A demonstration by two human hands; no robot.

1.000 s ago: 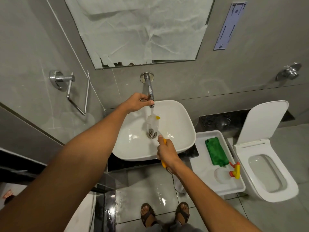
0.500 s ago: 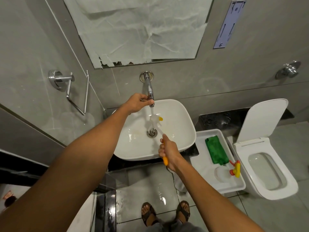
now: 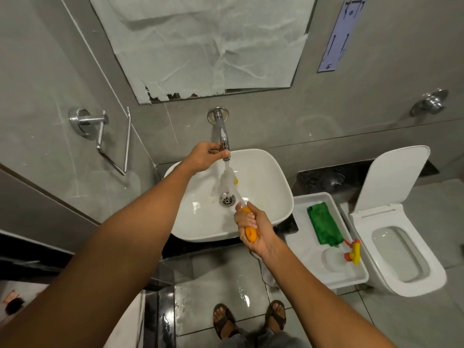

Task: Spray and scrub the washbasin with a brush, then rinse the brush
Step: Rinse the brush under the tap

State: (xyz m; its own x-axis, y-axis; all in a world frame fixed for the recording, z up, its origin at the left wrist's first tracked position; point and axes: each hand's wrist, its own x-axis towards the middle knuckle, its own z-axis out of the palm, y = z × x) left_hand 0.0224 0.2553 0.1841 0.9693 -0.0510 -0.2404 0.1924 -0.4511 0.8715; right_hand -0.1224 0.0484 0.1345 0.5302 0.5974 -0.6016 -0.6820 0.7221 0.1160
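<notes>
We stretch both bare arms forward and down. Our left hand (image 3: 203, 159) reaches farthest, fingers pinched shut with the thumb tip forward. Our right hand (image 3: 253, 227) sits nearer and lower, curled into a closed fist, knuckles turned left, wrist bent slightly. The two hands are apart.

A white tray (image 3: 303, 204) sat on the floor between counter and toilet (image 3: 401, 247), holding a folded green cloth (image 3: 324, 224) and a clear spray bottle (image 3: 336, 257) (yellow and red trigger). Crumpled paper covered the mirror (image 3: 200, 46); a chrome holder (image 3: 100, 131) hung left.
</notes>
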